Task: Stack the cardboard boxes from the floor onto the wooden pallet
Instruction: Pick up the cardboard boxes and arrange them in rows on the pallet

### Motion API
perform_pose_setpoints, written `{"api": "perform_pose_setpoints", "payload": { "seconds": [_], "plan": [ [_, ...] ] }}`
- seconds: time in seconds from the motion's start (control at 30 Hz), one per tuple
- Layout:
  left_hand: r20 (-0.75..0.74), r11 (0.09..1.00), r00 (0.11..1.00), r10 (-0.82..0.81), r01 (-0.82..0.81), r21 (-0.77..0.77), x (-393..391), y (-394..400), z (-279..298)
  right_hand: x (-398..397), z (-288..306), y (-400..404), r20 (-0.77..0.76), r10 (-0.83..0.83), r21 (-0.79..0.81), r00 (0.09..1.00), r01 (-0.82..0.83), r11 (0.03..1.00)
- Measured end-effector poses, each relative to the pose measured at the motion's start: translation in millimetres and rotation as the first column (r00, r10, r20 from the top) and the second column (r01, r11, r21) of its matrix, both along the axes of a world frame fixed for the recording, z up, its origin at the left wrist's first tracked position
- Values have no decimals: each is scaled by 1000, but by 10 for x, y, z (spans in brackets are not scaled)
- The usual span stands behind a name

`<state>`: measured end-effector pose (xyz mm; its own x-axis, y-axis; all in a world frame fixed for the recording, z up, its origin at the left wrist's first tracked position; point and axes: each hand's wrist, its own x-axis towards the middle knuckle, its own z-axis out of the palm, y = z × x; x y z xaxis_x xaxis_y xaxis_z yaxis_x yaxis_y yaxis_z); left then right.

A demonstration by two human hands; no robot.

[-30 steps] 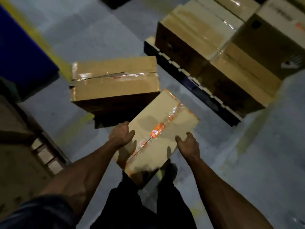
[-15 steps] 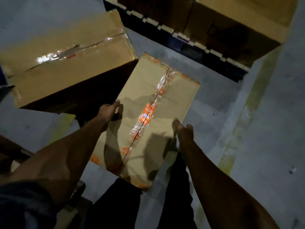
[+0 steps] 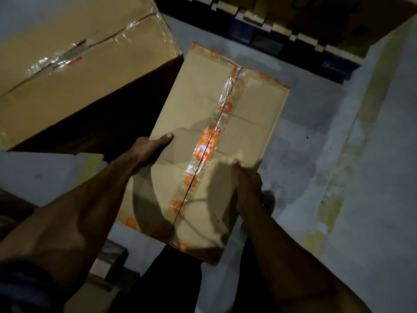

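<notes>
Cardboard dominates the scene. Upper left, a large taped carton point(image 3: 74, 64) sits on the grey concrete floor point(image 3: 316, 143). The left hand point(image 3: 147, 150) grips the left edge of a smaller cardboard box point(image 3: 198, 123), thumb lying on its top face. A clear tape strip with orange printed marks point(image 3: 206, 147) runs along the box's centre seam. The right hand point(image 3: 247, 184) clasps the right edge, thumb on top. Held between both hands above the floor, the box lies near the wooden pallet point(image 3: 282, 35) at top right, which bears another carton point(image 3: 338, 16).
</notes>
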<state>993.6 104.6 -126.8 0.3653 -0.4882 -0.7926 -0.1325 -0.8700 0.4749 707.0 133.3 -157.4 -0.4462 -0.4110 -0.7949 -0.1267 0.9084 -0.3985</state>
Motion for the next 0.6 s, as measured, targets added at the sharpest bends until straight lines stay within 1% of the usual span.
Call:
{"api": "perform_pose_setpoints", "payload": {
  "seconds": [0.07, 0.17, 0.33, 0.4, 0.5, 0.6],
  "plan": [
    [14, 1000, 1000, -14, 15, -25, -100, 21, 183, -41, 59, -23, -7, 0, 20, 1000, 0, 1000],
    [30, 999, 999, -26, 27, -34, -247, 33, 470, -14, 730, -73, 11, 3, -17, 1000, -2, 1000],
    [31, 995, 997, -69, 71, -75, -512, 13, 1088, -349, 1295, -116, -24, 48, -76, 999, -50, 996],
    [79, 989, 992, -102, 110, -100, -699, -11, 1450, -517, 1615, -159, -62, 90, -100, 994, -96, 990],
    [210, 975, 961, -178, 201, -93, -1020, -56, 1961, -842, 2075, -252, -88, 65, -173, 994, -80, 982],
    [303, 975, 939, -165, 201, -90, -1357, -75, 2421, -1170, 2516, -401, -109, 98, -218, 989, -120, 968]
  ]
}}
